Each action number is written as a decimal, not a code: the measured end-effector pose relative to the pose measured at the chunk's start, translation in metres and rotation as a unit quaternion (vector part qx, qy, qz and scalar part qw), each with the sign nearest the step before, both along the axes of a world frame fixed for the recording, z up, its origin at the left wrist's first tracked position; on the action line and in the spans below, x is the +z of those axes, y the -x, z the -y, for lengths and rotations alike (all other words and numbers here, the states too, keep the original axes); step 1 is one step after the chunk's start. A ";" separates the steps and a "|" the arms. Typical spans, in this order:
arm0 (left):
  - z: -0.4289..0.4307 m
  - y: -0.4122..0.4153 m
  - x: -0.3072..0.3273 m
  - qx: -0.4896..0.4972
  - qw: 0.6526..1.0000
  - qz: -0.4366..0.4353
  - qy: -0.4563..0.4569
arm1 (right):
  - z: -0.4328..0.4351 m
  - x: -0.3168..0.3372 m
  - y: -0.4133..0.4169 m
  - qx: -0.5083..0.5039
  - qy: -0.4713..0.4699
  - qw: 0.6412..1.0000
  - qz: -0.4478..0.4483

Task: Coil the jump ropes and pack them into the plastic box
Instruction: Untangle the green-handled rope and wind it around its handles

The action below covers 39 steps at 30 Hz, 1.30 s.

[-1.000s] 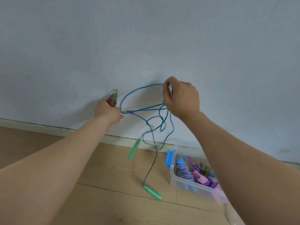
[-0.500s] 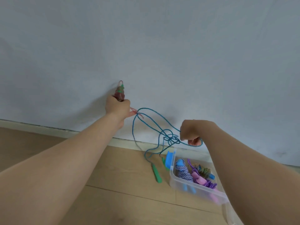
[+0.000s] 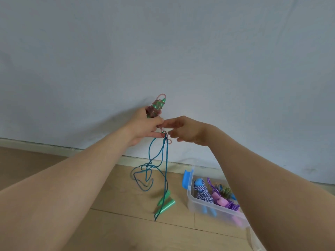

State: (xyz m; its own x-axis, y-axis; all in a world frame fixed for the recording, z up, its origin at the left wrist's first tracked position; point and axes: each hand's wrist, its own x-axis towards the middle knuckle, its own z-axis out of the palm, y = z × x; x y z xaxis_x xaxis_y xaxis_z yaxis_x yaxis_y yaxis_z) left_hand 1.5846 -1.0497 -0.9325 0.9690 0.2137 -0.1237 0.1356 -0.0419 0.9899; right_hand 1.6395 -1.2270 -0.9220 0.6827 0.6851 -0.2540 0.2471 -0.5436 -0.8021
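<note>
Occlusion is affecting the head view at the plastic box (image 3: pixel 192 202): the right forearm is covering its right part, and the frame edge is cutting off its near corner. Motion blur is softening the box's front wall. Contact between the right hand (image 3: pixel 189 132) and any cord is not resolving; its fingers are extending nearly straight and spread toward the left hand (image 3: pixel 145 126), holding nothing that can be made out.

The left hand is gripping a coiled bundle (image 3: pixel 155 108), pink cord wound round green handles, and is raising it in front of the pale wall (image 3: pixel 163 51). A teal jump rope (image 3: pixel 165 160) is hanging from under this hand in loose, tangled loops. Its two green handles (image 3: pixel 165 203) are lying close together low over the wooden floor (image 3: pixel 90 225), left of the box.

The box is translucent, rectangular and open-topped, carrying a blue latch (image 3: pixel 186 179). Inside it, a blue-and-white striped rope (image 3: pixel 203 193) is lying beside a purple-and-pink rope (image 3: pixel 223 202), both coiled.
</note>
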 end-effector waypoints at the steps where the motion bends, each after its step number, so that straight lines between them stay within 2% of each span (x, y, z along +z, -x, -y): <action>1: -0.001 0.001 0.002 -0.012 1.000 0.002 0.003 | -0.002 -0.003 0.000 0.000 -0.011 1.000 -0.003; 3: -0.004 0.001 0.003 -0.023 1.000 0.006 0.004 | -0.004 -0.007 0.001 0.010 -0.020 1.000 -0.001; 7: -0.009 -0.001 -0.003 0.019 0.999 0.008 -0.040 | -0.004 -0.012 -0.006 0.044 0.044 0.989 0.132; 9: -0.010 -0.003 -0.007 0.056 0.996 0.024 -0.067 | -0.001 -0.011 -0.010 0.023 0.040 0.988 0.149; 11: -0.014 -0.007 -0.011 0.102 0.990 0.033 -0.088 | 0.001 -0.010 -0.012 -0.053 0.021 0.981 0.184; 13: -0.018 -0.008 -0.015 0.123 0.987 0.020 -0.101 | 0.003 -0.010 -0.018 -0.195 -0.063 0.961 0.186; 15: -0.026 -0.010 -0.022 0.134 0.985 -0.027 -0.110 | 0.003 -0.006 -0.024 -0.338 -0.222 0.907 0.120; 18: -0.043 -0.009 -0.037 0.157 0.974 -0.108 -0.124 | 0.003 0.012 -0.027 -0.456 -0.441 0.773 0.008; 20: -0.050 -0.008 -0.042 0.170 0.958 -0.137 -0.184 | 0.004 0.019 -0.024 -0.512 -0.497 0.700 -0.025; 21: -0.052 -0.007 -0.044 0.176 0.955 -0.141 -0.192 | 0.005 0.020 -0.023 -0.539 -0.479 0.693 -0.011; 22: -0.053 -0.008 -0.045 0.176 0.957 -0.138 -0.186 | 0.007 0.019 -0.022 -0.555 -0.433 0.709 0.026; 24: -0.055 -0.017 -0.052 0.166 0.962 -0.115 -0.182 | 0.012 0.009 -0.024 -0.504 -0.302 0.796 0.146; 26: -0.052 -0.025 -0.057 0.154 0.969 -0.070 -0.178 | 0.017 -0.001 -0.021 -0.356 -0.133 0.894 0.240; 27: -0.046 -0.025 -0.054 0.148 0.973 -0.045 -0.172 | 0.019 -0.006 -0.020 -0.278 -0.034 0.922 0.266; 29: -0.027 -0.015 -0.038 0.134 0.978 -0.002 -0.159 | 0.021 -0.014 -0.016 -0.128 0.152 0.944 0.264; 31: -0.019 -0.015 -0.034 0.118 0.982 0.027 -0.145 | 0.020 -0.020 -0.007 -0.023 0.278 0.943 0.179; 33: -0.014 -0.016 -0.033 0.096 0.983 0.043 -0.149 | 0.018 -0.027 -0.004 -0.001 0.297 0.949 0.103; 36: -0.010 -0.015 -0.032 0.074 0.983 0.049 -0.162 | 0.006 -0.033 -0.013 -0.053 0.199 0.977 0.055; 39: -0.009 -0.016 -0.032 0.063 0.983 0.053 -0.165 | -0.004 -0.031 -0.018 -0.054 0.147 0.979 0.132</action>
